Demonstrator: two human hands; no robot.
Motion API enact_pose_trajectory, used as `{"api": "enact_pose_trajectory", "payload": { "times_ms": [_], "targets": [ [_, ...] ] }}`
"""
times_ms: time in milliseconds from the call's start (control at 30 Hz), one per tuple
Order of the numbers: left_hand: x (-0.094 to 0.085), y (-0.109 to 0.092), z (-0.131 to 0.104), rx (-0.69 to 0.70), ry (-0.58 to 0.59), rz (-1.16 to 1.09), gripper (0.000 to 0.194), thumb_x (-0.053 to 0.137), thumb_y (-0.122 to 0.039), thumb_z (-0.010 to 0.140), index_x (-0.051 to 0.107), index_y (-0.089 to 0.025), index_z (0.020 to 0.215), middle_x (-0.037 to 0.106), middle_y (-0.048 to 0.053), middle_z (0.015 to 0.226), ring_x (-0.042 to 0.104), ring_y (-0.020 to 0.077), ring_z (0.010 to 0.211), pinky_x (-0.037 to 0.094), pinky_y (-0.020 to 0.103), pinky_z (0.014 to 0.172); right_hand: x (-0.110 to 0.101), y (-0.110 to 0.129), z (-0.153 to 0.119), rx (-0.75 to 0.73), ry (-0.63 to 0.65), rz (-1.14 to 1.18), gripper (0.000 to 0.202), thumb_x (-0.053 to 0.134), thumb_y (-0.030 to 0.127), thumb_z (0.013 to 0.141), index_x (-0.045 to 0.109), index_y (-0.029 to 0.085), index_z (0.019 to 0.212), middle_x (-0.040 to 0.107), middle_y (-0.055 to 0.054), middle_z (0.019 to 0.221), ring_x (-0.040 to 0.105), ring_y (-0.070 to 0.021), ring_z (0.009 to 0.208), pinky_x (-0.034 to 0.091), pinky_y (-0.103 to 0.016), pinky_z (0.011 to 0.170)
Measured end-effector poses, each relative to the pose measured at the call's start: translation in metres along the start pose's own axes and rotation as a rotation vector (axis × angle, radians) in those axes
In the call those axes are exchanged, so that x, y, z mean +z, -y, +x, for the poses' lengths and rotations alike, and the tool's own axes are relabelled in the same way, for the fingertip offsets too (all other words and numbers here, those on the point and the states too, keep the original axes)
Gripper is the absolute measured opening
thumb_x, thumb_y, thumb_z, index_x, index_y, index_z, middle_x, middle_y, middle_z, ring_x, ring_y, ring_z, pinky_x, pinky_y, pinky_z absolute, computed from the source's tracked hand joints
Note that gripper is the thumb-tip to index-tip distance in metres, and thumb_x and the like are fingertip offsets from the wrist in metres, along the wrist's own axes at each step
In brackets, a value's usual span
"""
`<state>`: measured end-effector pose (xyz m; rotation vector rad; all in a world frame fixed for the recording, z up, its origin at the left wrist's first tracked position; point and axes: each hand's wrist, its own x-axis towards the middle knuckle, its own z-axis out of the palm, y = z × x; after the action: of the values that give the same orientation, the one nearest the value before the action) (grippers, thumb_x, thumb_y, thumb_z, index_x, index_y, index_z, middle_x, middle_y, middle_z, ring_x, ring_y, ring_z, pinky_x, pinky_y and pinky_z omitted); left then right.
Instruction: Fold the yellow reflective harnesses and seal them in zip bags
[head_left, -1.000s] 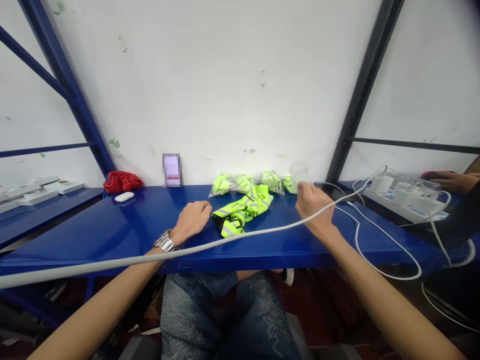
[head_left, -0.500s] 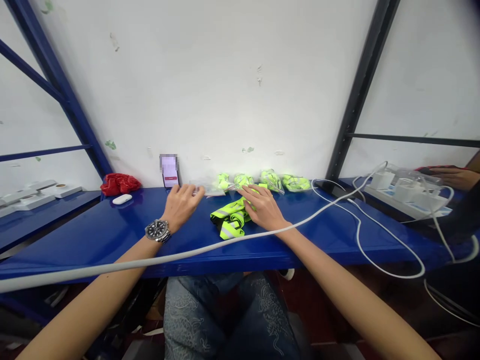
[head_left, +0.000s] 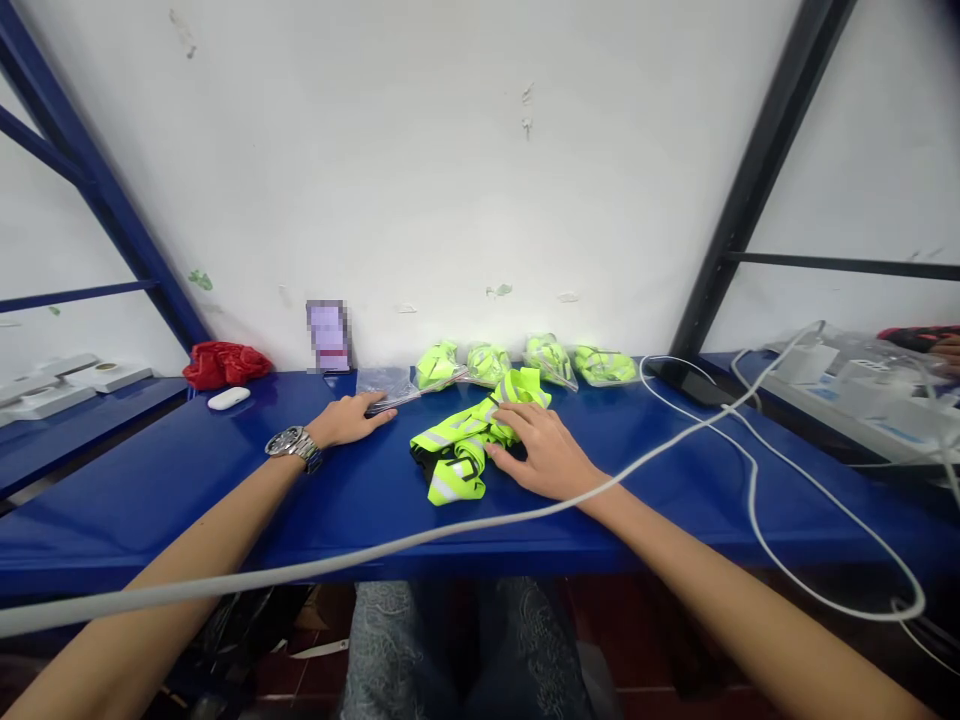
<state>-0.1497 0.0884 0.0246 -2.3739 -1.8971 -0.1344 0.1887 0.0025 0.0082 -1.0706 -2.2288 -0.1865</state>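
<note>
A fluorescent yellow reflective strap garment (head_left: 461,440) with silver stripes and black parts lies bunched on the blue table. My right hand (head_left: 546,450) rests on its right side with the fingers spread, not closed round it. To the left, my left hand (head_left: 349,420) lies low over the table, thumb and fingers apart. Its fingertips touch the near edge of some flat clear plastic bags (head_left: 384,382). Behind the garment, several packed clear bags of yellow material, such as the bag at the right (head_left: 606,366), line the wall.
A phone (head_left: 328,338) leans on the wall beside a red cloth bundle (head_left: 225,365) and a white earbud case (head_left: 229,398). A white cable (head_left: 420,537) crosses in front of my forearms. At right lie a dark phone (head_left: 686,382) and a power strip with chargers (head_left: 862,400).
My left hand has come down to the plastic bags, its fingers spreading. My right hand stays on the garment, whose far end now shows more. The view has shifted slightly.
</note>
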Motion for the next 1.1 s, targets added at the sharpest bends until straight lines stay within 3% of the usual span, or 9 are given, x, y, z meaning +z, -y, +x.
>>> {"api": "enact_pose_trajectory", "payload": {
  "times_ms": [100,167,233,300,400,500,733,967,1100],
  "targets": [
    [-0.006,-0.012,0.008,0.004,-0.089,0.01,0.057,0.032,-0.058,0.091,0.056,-0.02,0.126,0.057,0.013,0.132,0.051,0.0327,0.122,0.037,0.046,0.101,0.002,-0.009,0.008,-0.051,0.093,-0.032,0.041,0.053,0.035,0.087,0.054,0.016,0.124,0.054,-0.018,0.13,0.052,-0.0331,0.117,0.046,-0.05,0.091],
    [-0.005,-0.023,0.011,0.031,-0.329,0.012,0.049,0.034,-0.05,0.093,0.056,-0.017,0.123,0.06,0.015,0.127,0.05,0.033,0.122,0.037,0.05,0.102,0.007,-0.018,0.012,-0.105,0.135,-0.022,0.041,0.053,0.026,0.085,0.052,0.017,0.125,0.053,-0.018,0.131,0.052,-0.033,0.117,0.047,-0.051,0.091],
    [0.0,-0.035,0.005,0.195,-0.555,-0.041,0.037,0.043,-0.037,0.091,0.058,-0.02,0.121,0.067,0.013,0.11,0.058,0.0303,0.108,0.045,0.048,0.093,0.016,-0.025,0.01,-0.146,0.099,-0.005,0.048,0.052,0.022,0.083,0.049,0.02,0.131,0.054,-0.017,0.13,0.054,-0.0327,0.116,0.05,-0.051,0.091],
    [0.007,-0.045,-0.013,0.369,-0.613,-0.13,0.048,0.052,-0.025,0.084,0.051,-0.032,0.131,0.07,0.007,0.101,0.062,0.028,0.1,0.051,0.046,0.086,0.024,-0.029,0.004,-0.155,0.041,-0.03,0.056,0.053,0.02,0.079,0.046,0.019,0.135,0.056,-0.019,0.129,0.055,-0.0336,0.117,0.053,-0.052,0.089],
    [0.014,-0.052,-0.048,0.318,-0.518,-0.265,0.068,0.047,-0.021,0.077,0.038,-0.045,0.14,0.072,-0.002,0.102,0.064,0.0292,0.099,0.058,0.045,0.077,0.034,-0.029,-0.004,-0.258,-0.097,-0.109,0.062,0.05,0.014,0.074,0.048,0.023,0.135,0.064,-0.018,0.118,0.061,-0.0323,0.11,0.06,-0.047,0.076],
    [0.011,-0.053,-0.064,0.316,-0.532,-0.337,0.068,0.045,-0.023,0.075,0.04,-0.05,0.137,0.073,-0.005,0.094,0.067,0.029,0.09,0.06,0.043,0.066,0.036,-0.027,-0.001,-0.243,-0.053,-0.104,0.066,0.052,0.013,0.072,0.047,0.022,0.137,0.063,-0.019,0.118,0.06,-0.0338,0.111,0.06,-0.049,0.078],
    [-0.009,-0.065,-0.044,0.51,-0.381,-0.511,0.026,0.046,-0.014,0.09,0.057,-0.019,0.113,0.064,0.008,0.098,0.058,0.0203,0.093,0.052,0.033,0.082,0.021,-0.025,0.012,-0.131,0.118,0.01,0.054,0.049,0.015,0.086,0.04,0.016,0.139,0.045,-0.02,0.138,0.045,-0.0317,0.127,0.048,-0.051,0.097],
    [-0.004,-0.087,-0.041,0.597,-0.082,-0.5,0.036,0.051,-0.033,0.092,0.05,-0.021,0.126,0.049,0.011,0.122,0.051,0.0216,0.109,0.044,0.035,0.095,0.015,-0.03,0.007,-0.134,0.055,-0.005,0.036,0.046,0.01,0.086,0.05,0.012,0.122,0.055,-0.017,0.115,0.053,-0.0279,0.109,0.048,-0.044,0.091],
    [-0.001,-0.095,-0.034,0.548,-0.088,-0.519,0.025,0.047,-0.038,0.093,0.054,-0.019,0.108,0.058,0.005,0.1,0.056,0.0173,0.087,0.045,0.03,0.078,0.01,-0.038,0.007,-0.075,-0.025,-0.046,0.034,0.047,0.008,0.083,0.053,0.011,0.117,0.056,-0.016,0.109,0.054,-0.0273,0.102,0.049,-0.042,0.086]
  ]
}}
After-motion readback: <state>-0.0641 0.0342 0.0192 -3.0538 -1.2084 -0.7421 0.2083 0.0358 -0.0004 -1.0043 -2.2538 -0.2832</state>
